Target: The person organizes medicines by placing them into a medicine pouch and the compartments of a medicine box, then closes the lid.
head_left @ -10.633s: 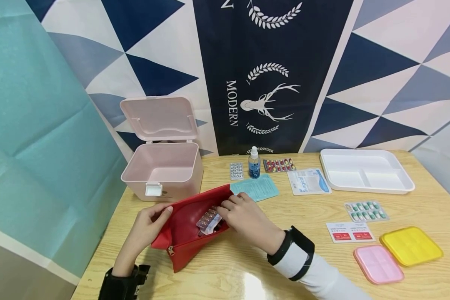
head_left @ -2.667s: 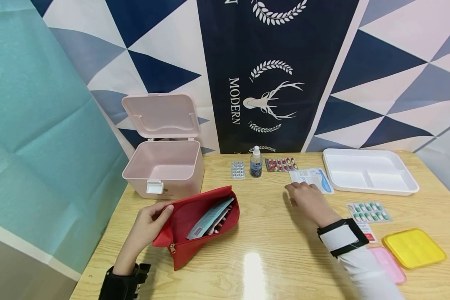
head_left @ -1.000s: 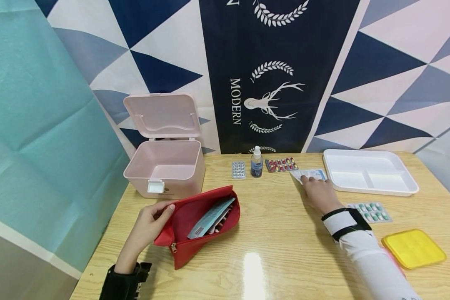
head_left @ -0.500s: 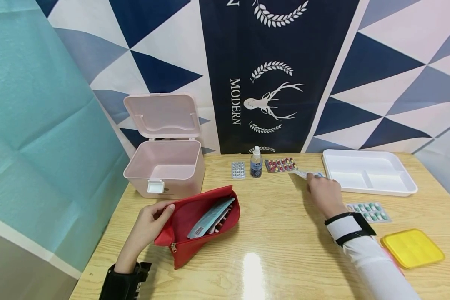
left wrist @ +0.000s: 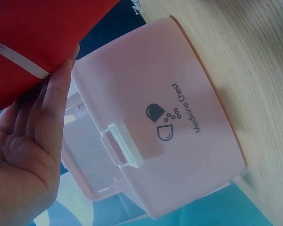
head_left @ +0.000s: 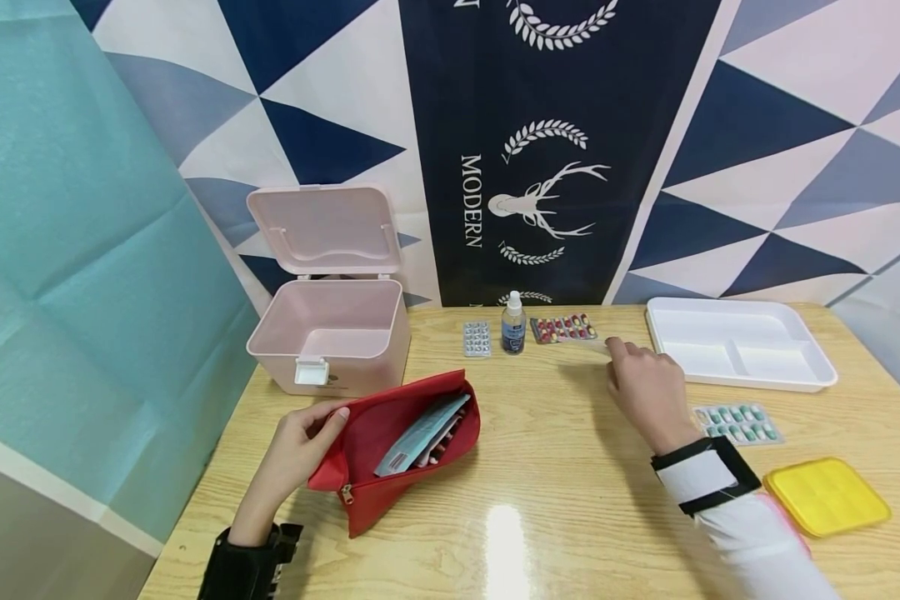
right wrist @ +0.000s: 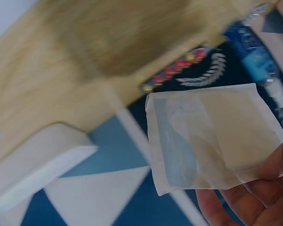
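Observation:
My left hand grips the left rim of a red zip pouch, thumb inside and fingers outside, holding its mouth open. A teal packet leans inside it beside other packets and blister strips. On the right, my right hand pinches a flat white paper dressing packet by one edge, raised off the table. The head view shows that packet almost edge-on. In the left wrist view, the left hand is beside the pink medicine chest, the red pouch above its fingers.
The pink chest stands lid-up behind the pouch. Along the back are a silver blister pack, a spray bottle and a red-yellow capsule strip. Rightward lie a white tray, green-white capsules and a yellow pill case.
The teal packet has gone from the table into the pouch. My right hand has moved from the pouch to the right and lifted the white packet. The left hand keeps its grip.

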Tool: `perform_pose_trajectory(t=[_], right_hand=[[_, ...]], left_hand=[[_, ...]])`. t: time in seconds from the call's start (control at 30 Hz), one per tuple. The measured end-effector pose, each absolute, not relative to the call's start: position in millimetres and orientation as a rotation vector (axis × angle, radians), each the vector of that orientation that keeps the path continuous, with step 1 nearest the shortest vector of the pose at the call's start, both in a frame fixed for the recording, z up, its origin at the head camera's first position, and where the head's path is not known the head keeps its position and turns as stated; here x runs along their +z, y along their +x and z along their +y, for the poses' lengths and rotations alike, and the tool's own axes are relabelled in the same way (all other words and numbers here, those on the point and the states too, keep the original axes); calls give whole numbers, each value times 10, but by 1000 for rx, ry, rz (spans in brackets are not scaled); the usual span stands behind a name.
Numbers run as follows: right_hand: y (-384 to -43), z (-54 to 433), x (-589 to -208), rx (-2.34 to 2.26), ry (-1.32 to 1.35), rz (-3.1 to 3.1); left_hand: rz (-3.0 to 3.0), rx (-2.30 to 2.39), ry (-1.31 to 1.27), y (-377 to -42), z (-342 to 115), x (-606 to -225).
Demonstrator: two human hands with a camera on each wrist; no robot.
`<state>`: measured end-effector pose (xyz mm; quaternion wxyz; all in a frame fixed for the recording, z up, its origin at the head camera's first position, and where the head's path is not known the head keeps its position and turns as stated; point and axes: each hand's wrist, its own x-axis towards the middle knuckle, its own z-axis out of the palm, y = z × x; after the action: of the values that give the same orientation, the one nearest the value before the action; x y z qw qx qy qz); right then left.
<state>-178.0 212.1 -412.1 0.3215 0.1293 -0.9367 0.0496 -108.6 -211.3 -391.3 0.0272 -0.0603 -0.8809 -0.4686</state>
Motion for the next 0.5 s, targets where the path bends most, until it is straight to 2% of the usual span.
perform_pose_trajectory(t=[0.5], right_hand=[[-1305,1573,-3813,147,652,-2264]], left_hand=[[-2725,-1457,-163,-1085,-2103,-3906]])
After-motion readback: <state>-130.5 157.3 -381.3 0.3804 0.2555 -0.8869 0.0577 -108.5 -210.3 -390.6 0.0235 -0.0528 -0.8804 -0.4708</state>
